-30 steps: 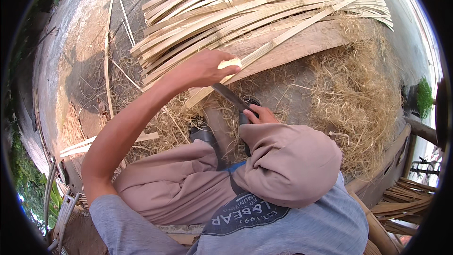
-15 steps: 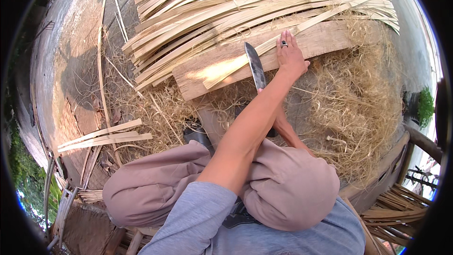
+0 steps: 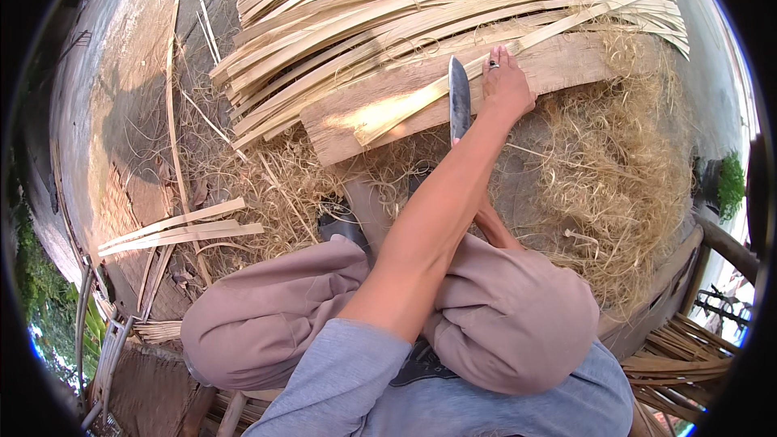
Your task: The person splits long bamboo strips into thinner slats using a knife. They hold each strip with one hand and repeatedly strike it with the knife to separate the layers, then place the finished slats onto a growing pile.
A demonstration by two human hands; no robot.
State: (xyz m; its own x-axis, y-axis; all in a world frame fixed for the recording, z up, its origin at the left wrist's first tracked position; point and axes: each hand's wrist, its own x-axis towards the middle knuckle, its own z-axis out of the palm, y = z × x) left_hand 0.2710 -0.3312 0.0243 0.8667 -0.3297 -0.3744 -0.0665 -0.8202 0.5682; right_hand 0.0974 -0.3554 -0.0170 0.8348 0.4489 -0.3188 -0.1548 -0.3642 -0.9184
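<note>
A long pale bamboo strip (image 3: 405, 113) lies slantwise over a wooden board (image 3: 336, 133). My left hand (image 3: 507, 91), with a dark-stoned ring, is pressed onto the strip, its fingers bent over it. That forearm crosses in front of my right arm. Left of the ringed hand, a broad dark-bladed knife (image 3: 460, 101) points away from me, its blade against the strip. Only a fingertip of my right hand (image 3: 456, 142) shows at the blade's base; the rest of that hand and the handle are hidden behind the left forearm.
Many bamboo strips (image 3: 324, 40) lie spread beyond the board. Curly shavings (image 3: 623, 186) cover the ground at the right and below the board. A few short strips (image 3: 182, 231) lie at the left. Poles and stacked slats (image 3: 680, 364) stand at lower right.
The knife has slid right along the strip and its blade stands more upright. My left hand has shifted slightly right, its fingers now more bent.
</note>
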